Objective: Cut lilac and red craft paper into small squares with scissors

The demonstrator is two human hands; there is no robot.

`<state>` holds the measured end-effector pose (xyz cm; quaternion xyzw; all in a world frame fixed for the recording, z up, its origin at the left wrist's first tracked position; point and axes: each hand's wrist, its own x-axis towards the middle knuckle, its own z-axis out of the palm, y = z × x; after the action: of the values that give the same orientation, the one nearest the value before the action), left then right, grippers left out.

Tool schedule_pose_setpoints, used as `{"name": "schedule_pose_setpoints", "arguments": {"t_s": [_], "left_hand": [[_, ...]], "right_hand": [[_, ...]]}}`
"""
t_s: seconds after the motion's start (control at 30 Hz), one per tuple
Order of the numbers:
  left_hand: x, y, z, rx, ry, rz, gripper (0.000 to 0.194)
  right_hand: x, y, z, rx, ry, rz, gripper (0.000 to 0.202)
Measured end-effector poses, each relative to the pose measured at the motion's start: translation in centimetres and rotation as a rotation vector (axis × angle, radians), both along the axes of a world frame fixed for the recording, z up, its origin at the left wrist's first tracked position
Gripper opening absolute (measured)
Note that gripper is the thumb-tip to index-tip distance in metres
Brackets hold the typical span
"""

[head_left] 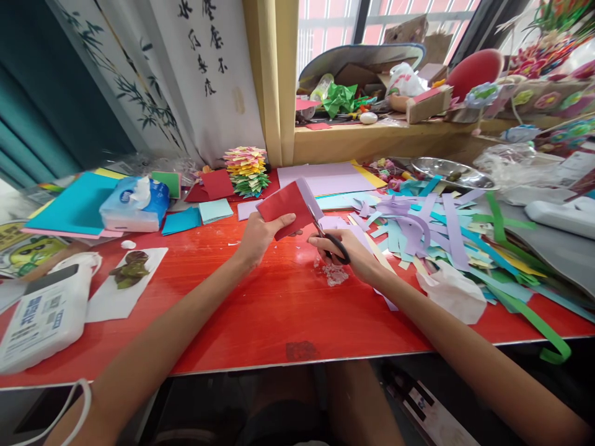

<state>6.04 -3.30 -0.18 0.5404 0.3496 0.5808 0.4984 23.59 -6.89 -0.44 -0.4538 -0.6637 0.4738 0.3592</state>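
Observation:
My left hand (263, 234) grips a red paper square (289, 207), thumb on its face, with a lavender sheet (307, 194) showing behind its right edge. Black-handled scissors (338, 249) are in my right hand (354, 251), fingers through the loops. Their blades run up along the right side of the red square, at the lavender paper. Small whitish scraps (335, 275) lie on the red table (279, 297) just below the scissors.
Paper strips (418, 223) are heaped at the right beside a crumpled tissue (453, 291). Behind stand a folded-paper stack (246, 171), lavender sheets (325, 178) and a metal dish (453, 173). A tissue pack (134, 205), blue squares (181, 221) and a white device (49, 316) lie left.

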Motion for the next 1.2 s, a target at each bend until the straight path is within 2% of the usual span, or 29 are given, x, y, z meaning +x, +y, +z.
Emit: {"name": "schedule_pose_setpoints", "arguments": {"t_s": [0.17,0.43,0.6,0.8,1.0,1.2], "left_hand": [[0.04,-0.07,0.00,-0.005,0.010,-0.010,0.021],[0.09,-0.05,-0.16,0.005,0.016,-0.031,0.019],[0.09,0.03,-0.21,-0.009,0.037,-0.020,0.021],[0.09,0.03,-0.40,-0.001,0.043,-0.014,0.025],[0.15,-0.21,-0.24,-0.007,0.079,-0.059,0.023],[0.09,-0.28,-0.19,-0.012,0.105,-0.041,0.020]], "right_hand": [[-0.17,-0.29,0.43,0.016,-0.018,-0.027,0.021],[-0.06,-0.10,-0.02,0.021,-0.015,-0.012,0.025],[-0.05,0.01,-0.26,0.082,-0.021,-0.028,0.019],[0.03,0.11,-0.37,0.046,-0.037,-0.030,0.032],[-0.03,-0.07,-0.20,0.081,-0.017,-0.036,0.023],[0.02,0.04,-0.26,0.061,0.003,-0.004,0.032]]}}
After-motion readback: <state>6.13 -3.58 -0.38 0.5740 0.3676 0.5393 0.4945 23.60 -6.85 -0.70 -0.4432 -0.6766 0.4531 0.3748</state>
